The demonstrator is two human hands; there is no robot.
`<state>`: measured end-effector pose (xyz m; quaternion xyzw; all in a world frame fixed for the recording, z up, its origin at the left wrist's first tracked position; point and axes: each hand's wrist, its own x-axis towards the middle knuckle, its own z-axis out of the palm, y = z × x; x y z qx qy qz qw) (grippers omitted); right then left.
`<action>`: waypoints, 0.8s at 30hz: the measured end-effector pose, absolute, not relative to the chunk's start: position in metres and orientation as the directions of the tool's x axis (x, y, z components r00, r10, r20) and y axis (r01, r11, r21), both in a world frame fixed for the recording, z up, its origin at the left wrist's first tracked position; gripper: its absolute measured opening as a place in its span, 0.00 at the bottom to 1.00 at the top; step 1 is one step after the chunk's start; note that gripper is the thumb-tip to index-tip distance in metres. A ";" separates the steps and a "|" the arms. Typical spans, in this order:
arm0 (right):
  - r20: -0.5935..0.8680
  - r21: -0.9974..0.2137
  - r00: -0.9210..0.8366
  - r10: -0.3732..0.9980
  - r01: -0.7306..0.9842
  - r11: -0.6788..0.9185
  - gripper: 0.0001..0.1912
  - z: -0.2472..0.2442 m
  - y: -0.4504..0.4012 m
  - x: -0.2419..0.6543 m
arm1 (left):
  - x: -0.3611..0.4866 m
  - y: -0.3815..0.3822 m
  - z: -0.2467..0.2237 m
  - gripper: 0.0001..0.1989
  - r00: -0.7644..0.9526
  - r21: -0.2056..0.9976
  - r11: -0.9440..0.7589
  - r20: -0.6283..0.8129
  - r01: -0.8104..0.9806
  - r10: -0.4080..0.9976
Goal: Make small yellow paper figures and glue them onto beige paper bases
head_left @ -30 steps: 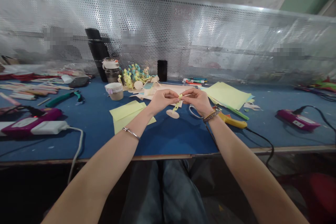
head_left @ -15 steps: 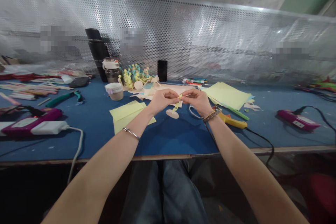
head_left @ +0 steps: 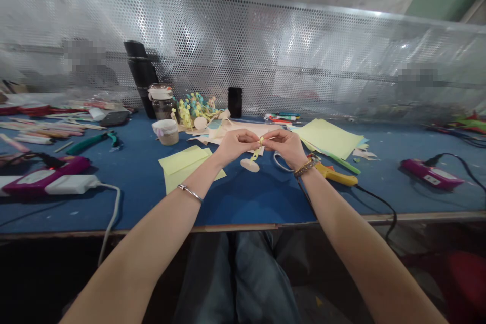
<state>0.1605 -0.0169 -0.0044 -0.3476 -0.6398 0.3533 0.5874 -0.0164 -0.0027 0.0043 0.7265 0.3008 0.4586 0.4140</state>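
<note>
Paper strip [head_left: 255, 155], yellow, a pale disc [head_left: 249, 165] at its lower end, hangs above the blue tabletop [head_left: 235, 202], pinched by my left hand [head_left: 236, 145] and right hand [head_left: 286, 146], close together.

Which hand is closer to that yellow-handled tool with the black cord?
The right. The yellow-handled tool lies on the table beside the right wrist, just rightward of the right hand; the left hand is farther away, on the right hand's other side.
</note>
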 end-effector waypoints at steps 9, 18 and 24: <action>0.507 -0.860 -0.061 0.860 0.041 0.509 0.14 -0.006 -0.015 0.160 | -0.016 -0.001 0.003 0.12 0.397 0.882 -0.470 0.415 0.046 0.819; 0.499 -0.865 -0.074 0.863 0.003 0.501 0.16 0.000 -0.018 0.162 | -0.016 0.005 -0.003 0.12 0.359 0.909 -0.417 0.396 -0.019 0.845; 0.449 -0.894 -0.067 0.891 -0.042 0.447 0.16 -0.001 -0.017 0.164 | -0.015 0.007 -0.005 0.13 0.353 0.923 -0.375 0.381 -0.089 0.854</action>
